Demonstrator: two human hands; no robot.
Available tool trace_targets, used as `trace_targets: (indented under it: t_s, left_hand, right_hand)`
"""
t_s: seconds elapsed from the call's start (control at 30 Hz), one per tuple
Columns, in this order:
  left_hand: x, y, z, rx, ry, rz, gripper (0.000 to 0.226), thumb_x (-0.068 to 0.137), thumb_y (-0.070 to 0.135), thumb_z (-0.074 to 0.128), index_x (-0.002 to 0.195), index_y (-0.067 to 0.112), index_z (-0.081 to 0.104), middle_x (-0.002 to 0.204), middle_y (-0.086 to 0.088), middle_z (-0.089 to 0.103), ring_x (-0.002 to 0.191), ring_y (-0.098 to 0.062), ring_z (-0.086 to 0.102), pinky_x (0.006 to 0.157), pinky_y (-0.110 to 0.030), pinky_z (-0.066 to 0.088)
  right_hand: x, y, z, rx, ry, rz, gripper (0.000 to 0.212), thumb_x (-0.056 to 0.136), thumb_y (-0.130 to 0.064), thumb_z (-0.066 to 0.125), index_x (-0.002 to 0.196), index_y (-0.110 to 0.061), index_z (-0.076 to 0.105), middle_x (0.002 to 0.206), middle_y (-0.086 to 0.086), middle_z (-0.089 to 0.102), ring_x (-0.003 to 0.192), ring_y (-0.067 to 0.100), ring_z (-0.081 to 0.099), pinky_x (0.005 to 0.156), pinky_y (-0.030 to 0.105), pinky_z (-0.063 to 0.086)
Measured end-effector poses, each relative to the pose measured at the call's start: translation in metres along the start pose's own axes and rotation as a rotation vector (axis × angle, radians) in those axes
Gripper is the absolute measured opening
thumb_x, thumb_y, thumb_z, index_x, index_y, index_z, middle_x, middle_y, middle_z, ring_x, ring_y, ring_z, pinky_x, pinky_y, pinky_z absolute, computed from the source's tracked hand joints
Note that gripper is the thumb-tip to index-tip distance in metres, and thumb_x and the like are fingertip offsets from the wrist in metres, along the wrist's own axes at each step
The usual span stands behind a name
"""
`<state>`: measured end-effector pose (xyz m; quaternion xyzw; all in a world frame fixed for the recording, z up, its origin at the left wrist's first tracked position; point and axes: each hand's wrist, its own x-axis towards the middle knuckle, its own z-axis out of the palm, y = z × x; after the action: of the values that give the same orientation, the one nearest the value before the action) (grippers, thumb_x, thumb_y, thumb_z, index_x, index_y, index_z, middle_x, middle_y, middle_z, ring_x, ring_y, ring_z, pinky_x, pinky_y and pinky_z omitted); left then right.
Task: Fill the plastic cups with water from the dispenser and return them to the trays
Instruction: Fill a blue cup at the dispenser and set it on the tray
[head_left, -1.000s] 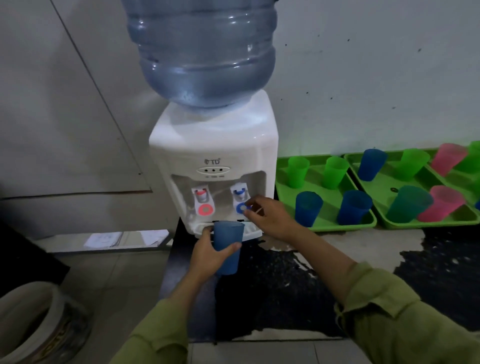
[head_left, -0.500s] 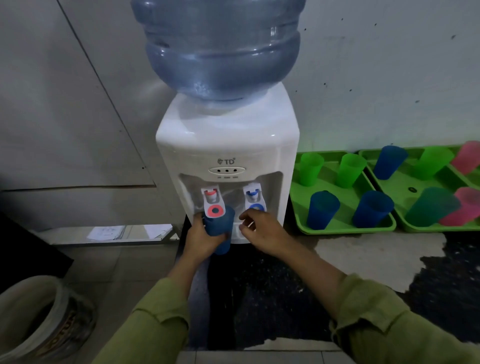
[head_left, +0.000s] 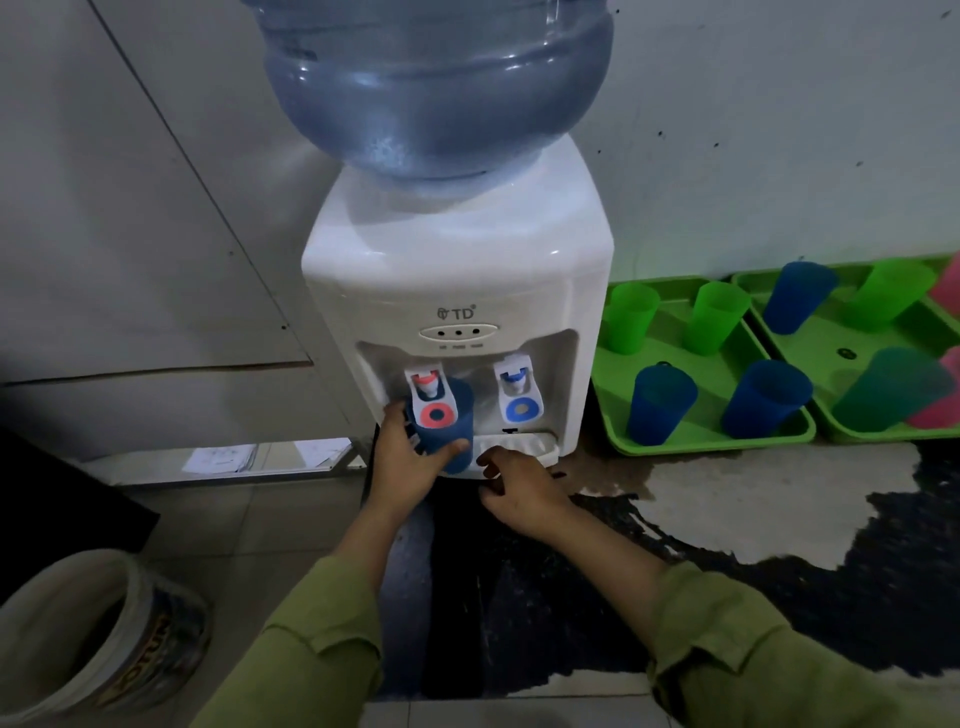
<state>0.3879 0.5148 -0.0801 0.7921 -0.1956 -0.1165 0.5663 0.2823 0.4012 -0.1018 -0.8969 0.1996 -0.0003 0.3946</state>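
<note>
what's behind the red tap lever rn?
A blue cup, gripped by the left hand. The red tap lever covers its mouth, so any water inside is unseen.

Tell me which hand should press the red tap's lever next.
Right, probably. The right hand holds nothing and is by the drip tray, close to the red tap. The left hand is busy gripping the blue cup under it.

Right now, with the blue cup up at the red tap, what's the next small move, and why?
Probably hold the blue cup upright and bring the right hand up to press the red tap paddle. The left hand grips the cup under that spout, behind the paddle; no water flow shows, and the right hand rests idle by the drip tray.
</note>
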Motion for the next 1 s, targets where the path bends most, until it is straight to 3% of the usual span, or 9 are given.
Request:
trace_targets:
  t_s: [0.2,0.33,0.43,0.6,0.73,0.8,0.9,1.0]
  left_hand:
    - [0.009,-0.005,0.003,0.126,-0.018,0.02,0.07,0.06,0.003,0.085,0.117,0.009,0.045,0.114,-0.002,0.056,0.099,-0.01,0.053,0.068,-0.005,0.042]
    - [0.007,-0.007,0.001,0.182,-0.049,0.017,0.07,0.062,0.004,0.084,0.12,0.005,0.044,0.117,-0.006,0.057,0.099,-0.012,0.053,0.079,-0.019,0.042]
    - [0.007,-0.005,-0.001,0.198,-0.069,0.003,0.069,0.063,0.005,0.083,0.12,0.005,0.043,0.115,-0.003,0.056,0.1,-0.014,0.054,0.079,-0.021,0.042]
    - [0.001,0.0,-0.01,0.093,-0.104,0.013,0.072,0.066,0.008,0.082,0.125,0.016,0.042,0.116,0.006,0.055,0.104,-0.011,0.056,0.084,-0.025,0.049]
    - [-0.001,0.006,-0.013,0.087,0.022,0.085,0.048,0.077,0.018,0.074,0.12,0.016,0.052,0.117,0.005,0.059,0.104,-0.007,0.056,0.079,-0.011,0.046]
    - [0.002,0.008,-0.015,0.193,0.096,0.126,0.029,0.084,0.021,0.067,0.111,0.013,0.06,0.111,-0.001,0.059,0.099,-0.011,0.055,0.07,-0.003,0.041]
    - [0.01,0.008,-0.016,0.354,0.143,0.146,0.014,0.088,0.015,0.061,0.097,0.005,0.065,0.102,-0.011,0.059,0.091,-0.018,0.053,0.068,-0.011,0.034]
    - [0.012,0.012,-0.014,0.395,0.153,0.129,0.011,0.088,0.01,0.058,0.089,0.002,0.065,0.094,-0.013,0.06,0.082,-0.018,0.052,0.07,-0.018,0.032]
  right_hand:
    - [0.009,0.003,0.006,0.016,-0.005,0.022,0.052,0.086,-0.021,0.059,0.133,-0.01,0.041,0.131,0.012,0.052,0.12,0.024,0.05,0.095,0.026,0.039]
    - [0.017,0.001,0.008,0.058,0.025,0.034,0.054,0.082,-0.019,0.064,0.13,-0.01,0.04,0.129,0.012,0.051,0.119,0.026,0.05,0.097,0.031,0.041]
    - [0.028,-0.004,0.013,0.168,0.084,0.06,0.054,0.077,-0.025,0.069,0.123,-0.012,0.045,0.122,0.011,0.057,0.112,0.026,0.056,0.094,0.036,0.047]
    - [0.038,-0.017,0.013,0.264,0.165,0.025,0.045,0.081,-0.026,0.068,0.121,-0.013,0.051,0.124,0.007,0.058,0.115,0.021,0.055,0.091,0.02,0.037]
    - [0.047,-0.021,0.017,0.361,0.192,0.023,0.065,0.07,-0.026,0.079,0.125,-0.016,0.046,0.128,0.003,0.057,0.118,0.018,0.054,0.095,0.022,0.041]
    - [0.052,-0.022,0.023,0.356,0.207,0.03,0.07,0.067,-0.026,0.082,0.125,-0.016,0.045,0.128,0.001,0.057,0.118,0.016,0.054,0.091,0.015,0.038]
    - [0.057,-0.024,0.026,0.292,0.209,0.03,0.07,0.069,-0.03,0.079,0.128,-0.016,0.043,0.132,0.001,0.054,0.121,0.015,0.051,0.091,0.011,0.031]
    - [0.059,-0.024,0.028,0.273,0.208,0.022,0.068,0.072,-0.029,0.076,0.129,-0.013,0.042,0.134,0.006,0.052,0.124,0.019,0.049,0.097,0.018,0.034]
